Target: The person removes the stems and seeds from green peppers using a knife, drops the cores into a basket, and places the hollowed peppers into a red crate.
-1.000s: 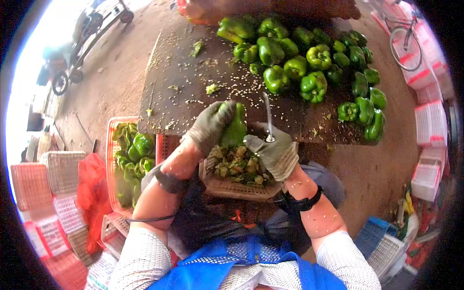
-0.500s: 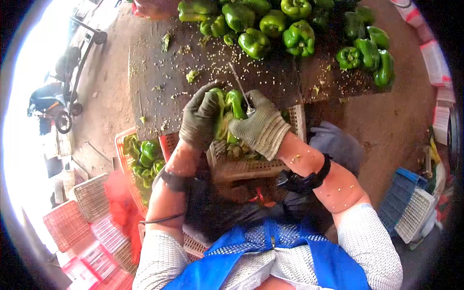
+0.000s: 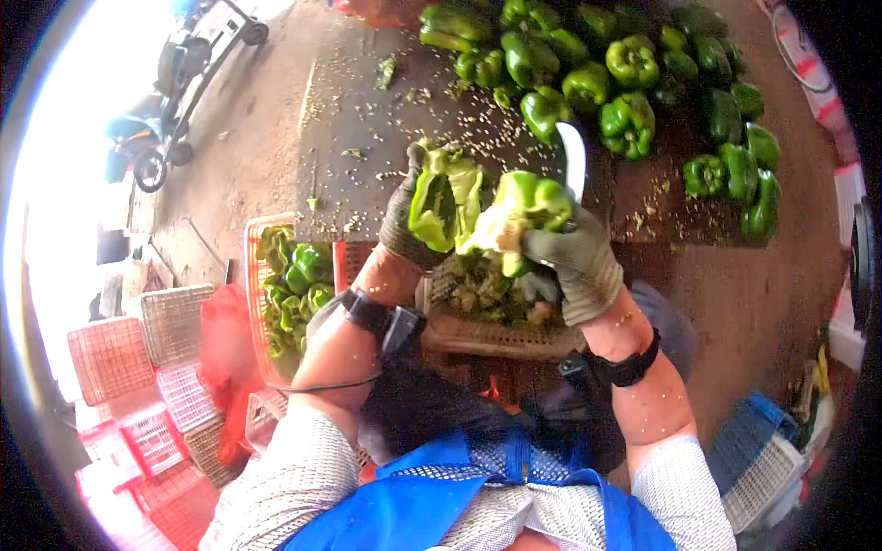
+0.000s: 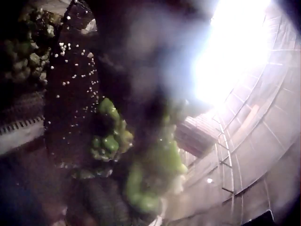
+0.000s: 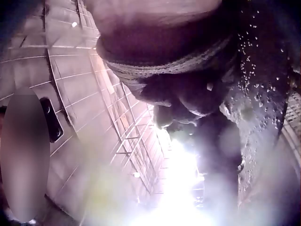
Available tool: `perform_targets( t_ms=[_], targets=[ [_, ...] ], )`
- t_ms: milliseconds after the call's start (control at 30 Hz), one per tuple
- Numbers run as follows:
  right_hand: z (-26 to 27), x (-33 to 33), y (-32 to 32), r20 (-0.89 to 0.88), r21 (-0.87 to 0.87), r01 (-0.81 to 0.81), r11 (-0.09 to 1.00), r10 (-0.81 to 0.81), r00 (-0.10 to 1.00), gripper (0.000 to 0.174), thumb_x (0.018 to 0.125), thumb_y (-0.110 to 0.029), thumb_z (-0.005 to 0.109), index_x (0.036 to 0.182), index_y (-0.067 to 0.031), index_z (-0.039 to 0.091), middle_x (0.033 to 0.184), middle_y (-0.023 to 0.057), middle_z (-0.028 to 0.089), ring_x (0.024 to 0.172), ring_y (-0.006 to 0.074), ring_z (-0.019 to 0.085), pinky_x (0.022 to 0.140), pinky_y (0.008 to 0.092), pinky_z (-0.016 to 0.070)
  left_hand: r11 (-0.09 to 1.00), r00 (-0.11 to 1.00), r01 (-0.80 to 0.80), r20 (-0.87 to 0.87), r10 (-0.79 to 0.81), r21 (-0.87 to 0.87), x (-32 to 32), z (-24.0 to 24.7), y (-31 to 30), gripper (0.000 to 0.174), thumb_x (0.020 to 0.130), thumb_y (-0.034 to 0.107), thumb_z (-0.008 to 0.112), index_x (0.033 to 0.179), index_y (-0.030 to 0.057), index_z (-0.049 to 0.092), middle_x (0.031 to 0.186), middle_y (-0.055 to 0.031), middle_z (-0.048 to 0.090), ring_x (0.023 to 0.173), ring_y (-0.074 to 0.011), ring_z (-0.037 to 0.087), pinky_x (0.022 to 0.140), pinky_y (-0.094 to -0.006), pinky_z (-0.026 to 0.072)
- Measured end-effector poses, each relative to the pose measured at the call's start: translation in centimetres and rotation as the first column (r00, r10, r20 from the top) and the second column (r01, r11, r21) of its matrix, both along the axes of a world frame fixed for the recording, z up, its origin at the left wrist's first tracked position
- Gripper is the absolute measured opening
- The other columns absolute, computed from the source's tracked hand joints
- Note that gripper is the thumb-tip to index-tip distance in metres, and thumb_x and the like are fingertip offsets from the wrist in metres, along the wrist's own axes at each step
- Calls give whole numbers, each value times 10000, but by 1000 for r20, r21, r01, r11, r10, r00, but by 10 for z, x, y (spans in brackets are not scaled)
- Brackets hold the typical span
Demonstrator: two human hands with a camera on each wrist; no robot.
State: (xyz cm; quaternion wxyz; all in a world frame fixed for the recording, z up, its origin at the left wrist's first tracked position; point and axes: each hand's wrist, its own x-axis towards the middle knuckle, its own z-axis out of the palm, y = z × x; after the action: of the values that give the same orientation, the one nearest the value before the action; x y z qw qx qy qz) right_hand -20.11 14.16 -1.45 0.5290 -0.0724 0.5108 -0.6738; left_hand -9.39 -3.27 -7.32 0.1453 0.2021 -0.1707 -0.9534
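Note:
In the head view the left gloved hand point(image 3: 404, 220) holds an opened green pepper piece point(image 3: 445, 200), its hollow inside facing up. Just right of it, the right gloved hand point(image 3: 581, 266) grips another pepper part point(image 3: 533, 209) with a pale core showing, and a knife point(image 3: 573, 156) whose blade points up past the fingers. The knife handle is hidden in the glove. Below both hands is a basket point(image 3: 487, 338) of cores and scraps. The left wrist view shows blurred green pepper point(image 4: 155, 174); in the right wrist view the glove point(image 5: 174, 89) is dark and its fingers are unclear.
Whole green peppers point(image 3: 628, 124) are heaped on the dark table point(image 3: 358, 184), which is strewn with seeds. An orange crate point(image 3: 254, 303) of cut peppers stands at the left. Stacked crates point(image 3: 110, 358) and a red bag point(image 3: 226, 340) lie farther left, with blue and white crates point(image 3: 753, 450) at lower right.
The pepper between the hands has come apart into two parts, one in each hand. The hands have moved apart, and the knife blade now shows its broad side.

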Motion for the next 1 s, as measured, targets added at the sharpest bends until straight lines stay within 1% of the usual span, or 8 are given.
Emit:
perform_targets(
  t_ms=[267, 433, 533, 633, 733, 800, 867, 1000],
  targets=[
    [-19, -7, 34, 5, -68, -15, 998, 16, 1000, 417, 853, -475, 628, 987, -81, 601, 589, 18, 544, 430, 125, 485, 349, 244, 355, 902, 908, -416, 14, 420, -116, 54, 2, -94, 539, 932, 635, 425, 1154, 167, 576, 1096, -82, 643, 1013, -272, 604, 919, -489, 477],
    [-36, -4, 32, -111, 66, 142, 988, -134, 985, 379, 869, -471, 630, 907, -113, 514, 575, 11, 450, 425, 145, 426, 344, 264, 308, 658, 732, -603, 14, 681, -450, 234, 29, -167, 449, 858, 574, 630, 1035, 165, 570, 898, -58, 629, 852, -246, 635, 734, -412, 549],
    [-41, -3, 34, -79, 175, 237, 956, -227, 971, 518, 831, -408, 673, 1158, -45, 501, 799, 118, 615, 486, 216, 567, 376, 282, 443, 427, 339, -170, 354, 872, -888, 371, -35, -235, 395, 852, 363, 735, 1133, 113, 614, 865, -15, 624, 722, -186, 628, 651, -330, 536],
    [-56, -5, 24, -78, 77, 128, 989, -122, 990, 607, 791, -380, 707, 1229, -12, 505, 828, 141, 668, 478, 230, 593, 380, 288, 476, -39, 64, 640, 3, 998, -768, 427, -84, -270, 447, 837, 271, 731, 1226, 106, 588, 960, -93, 672, 790, -254, 638, 674, -387, 521],
    [-64, -5, 8, -39, 132, -17, 991, 23, 999, 584, 774, -372, 715, 1190, -7, 531, 780, 121, 654, 454, 211, 573, 369, 285, 459, -25, 82, 888, 103, 991, -459, 427, -136, -282, 453, 871, 279, 668, 1284, 128, 560, 1105, -145, 661, 893, -319, 647, 767, -444, 519],
    [-72, 6, 2, -73, 211, 146, 966, -133, 988, 508, 790, -376, 702, 1124, -21, 562, 725, 98, 631, 412, 181, 541, 343, 277, 434, 1, 12, 999, 290, 957, -46, 424, -194, -262, 503, 907, 363, 583, 1321, 93, 496, 1295, -172, 557, 1109, -372, 552, 947, -453, 438],
    [-53, 17, -16, -140, 187, 124, 974, -99, 985, 451, 805, -417, 676, 1062, -56, 593, 597, 36, 549, 363, 149, 450, 304, 259, 372, -64, 69, 997, 118, 991, -48, 415, -214, -233, 469, 900, 364, 586, 1264, 75, 520, 1245, -178, 568, 1091, -351, 537, 939, -430, 438],
    [-54, 7, -12, -114, 129, 140, 982, -126, 985, 489, 819, -477, 664, 1043, -47, 606, 597, 17, 541, 367, 122, 408, 352, 241, 393, 105, 151, 913, 569, 809, -393, 386, -109, -267, 296, 910, 258, 606, 1104, 35, 633, 943, -135, 688, 843, -253, 638, 775, -376, 535]
  ],
)
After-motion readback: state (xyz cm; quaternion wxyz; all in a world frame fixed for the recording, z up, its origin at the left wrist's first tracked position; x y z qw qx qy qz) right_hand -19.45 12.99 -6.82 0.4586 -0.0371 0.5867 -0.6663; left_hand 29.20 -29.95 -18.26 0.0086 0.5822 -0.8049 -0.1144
